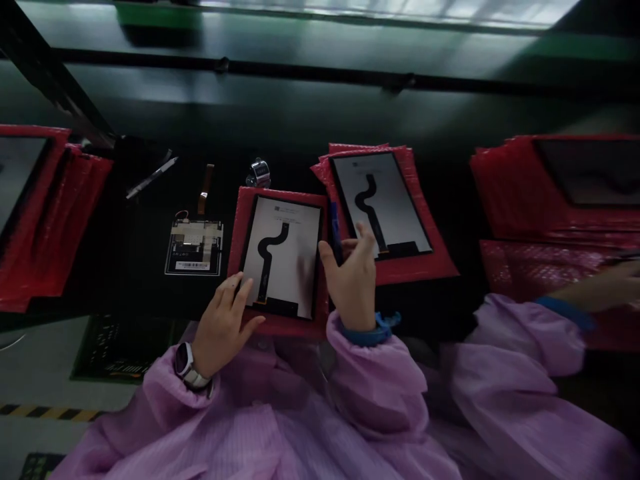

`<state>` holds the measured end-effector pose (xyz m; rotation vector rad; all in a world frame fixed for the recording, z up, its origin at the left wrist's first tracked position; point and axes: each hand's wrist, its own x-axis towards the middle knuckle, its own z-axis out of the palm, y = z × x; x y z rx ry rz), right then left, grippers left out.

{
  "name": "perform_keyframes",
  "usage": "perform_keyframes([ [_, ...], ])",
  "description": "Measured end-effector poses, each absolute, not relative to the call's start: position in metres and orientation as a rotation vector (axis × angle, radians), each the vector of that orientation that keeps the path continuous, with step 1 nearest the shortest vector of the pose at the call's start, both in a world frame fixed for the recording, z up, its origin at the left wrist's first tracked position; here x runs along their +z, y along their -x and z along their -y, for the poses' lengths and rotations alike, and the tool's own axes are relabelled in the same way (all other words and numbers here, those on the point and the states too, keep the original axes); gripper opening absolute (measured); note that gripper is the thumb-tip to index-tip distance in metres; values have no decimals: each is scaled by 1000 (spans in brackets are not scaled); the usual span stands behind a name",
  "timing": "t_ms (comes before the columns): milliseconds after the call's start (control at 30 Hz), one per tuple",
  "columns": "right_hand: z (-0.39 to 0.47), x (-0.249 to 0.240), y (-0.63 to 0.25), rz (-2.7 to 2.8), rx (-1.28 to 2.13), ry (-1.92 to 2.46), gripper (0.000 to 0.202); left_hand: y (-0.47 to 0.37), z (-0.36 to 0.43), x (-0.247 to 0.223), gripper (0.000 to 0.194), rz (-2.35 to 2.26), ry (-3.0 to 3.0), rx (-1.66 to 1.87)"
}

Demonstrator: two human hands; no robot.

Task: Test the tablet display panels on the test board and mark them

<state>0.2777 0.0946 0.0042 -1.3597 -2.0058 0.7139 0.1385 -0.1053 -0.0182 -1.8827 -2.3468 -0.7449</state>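
A flat panel with a black curved ribbon cable (285, 257) lies on a red bubble-wrap sleeve (320, 330) in front of me. My left hand (223, 323) rests its spread fingertips on the panel's lower left edge. Right of it, my right hand (356, 277) is raised with fingers bent around a dark blue pen-like object (335, 227). Behind that hand, a second panel (383, 200) with a similar cable lies on more red sleeves (423, 263).
To the left are a small electronic module (194, 250), a white pen (153, 178) and a metallic round item (259, 173). Red sleeves (75, 220) are stacked far left, others (510, 187) at right. A co-worker's arm (535, 333) reaches in at right.
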Motion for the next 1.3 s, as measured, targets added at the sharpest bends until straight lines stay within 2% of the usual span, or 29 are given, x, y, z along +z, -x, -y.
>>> perform_keyframes([
  [100, -91, -8, -279, 2175, 479, 1282, 63, -141, 112, -27, 60, 2325, 1893, -621],
  [267, -37, -30, -301, 2356, 568, 1195, 55, -146, 124, -25, 55, 2324, 1845, -615],
  [500, -19, -44, -307, 2550, 582, 1110, 79, -144, 114, -25, 50, 2360, 1801, -618],
  [700, -49, -19, -291, 2679, 627, 1122, 94, -105, 85, -3, 34, 2435, 1880, -727],
  [800, -70, 2, -275, 2709, 478, 1110, 82, -62, 53, 22, 27, 2460, 1826, -854],
  [867, -89, 14, -256, 2696, 419, 1065, 72, -31, 26, 35, 26, 2545, 1612, -733],
  [1033, -131, 19, -198, 2759, 518, 899, 51, 22, -24, 30, 52, 2856, 1205, -296],
  [1100, -138, 11, -189, 2754, 557, 859, 47, 30, -28, 17, 49, 2890, 1216, -386],
  [1167, -139, 1, -191, 2748, 580, 826, 51, 34, -27, 4, 47, 2877, 1291, -659],
  [1300, -131, -9, -208, 2790, 633, 746, 78, 42, -27, -14, 67, 2606, 1461, -1316],
])
